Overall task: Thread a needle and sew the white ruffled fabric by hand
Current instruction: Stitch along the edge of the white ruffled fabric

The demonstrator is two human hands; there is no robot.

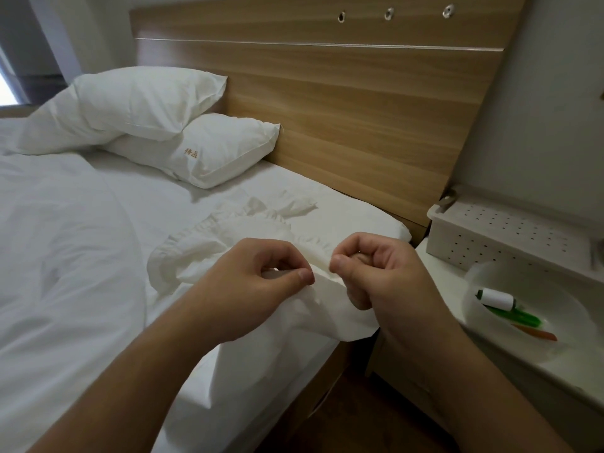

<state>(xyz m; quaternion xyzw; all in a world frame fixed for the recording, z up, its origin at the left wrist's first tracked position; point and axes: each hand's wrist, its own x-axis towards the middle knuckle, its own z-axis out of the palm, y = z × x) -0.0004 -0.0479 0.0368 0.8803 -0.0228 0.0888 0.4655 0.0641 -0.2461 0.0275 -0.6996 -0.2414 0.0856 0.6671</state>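
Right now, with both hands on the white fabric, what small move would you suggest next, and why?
Probably draw the right hand gently away from the left hand. Both pinch the white ruffled fabric close together at one fold, as if mid-stitch. The needle and thread are too fine to make out, so go slowly.

Two white pillows [157, 125] are leaning on each other against the wooden headboard [343, 103], the lower one showing small gold stitching. A white duvet [58, 243] is lying rumpled over the bed. On the nightstand [510, 364], a dotted white box [503, 237] is sitting behind a clear bowl [523, 344] that is holding a white spool [496, 299] and green and orange items too blurred to identify.
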